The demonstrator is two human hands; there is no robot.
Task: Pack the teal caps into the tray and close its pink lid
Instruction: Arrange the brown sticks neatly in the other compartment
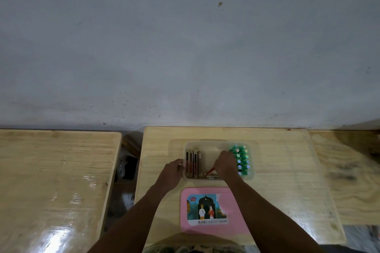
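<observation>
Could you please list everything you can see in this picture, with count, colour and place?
tray: one, clear, centre of middle table
caps: about a dozen, teal, packed in rows at tray's right end
sticks: about four, dark red-brown, upright side by side in tray's left part
lid: one, pink with picture label, flat on table in front of tray
tables: three, pale wood, side by side
wall: grey, behind
left hand: on tray's left edge
right hand: inside tray, beside caps

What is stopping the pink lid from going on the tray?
Both hands. The right hand is inside the tray beside the teal caps, and the left hand is at its left rim. The pink lid lies in front.
</observation>
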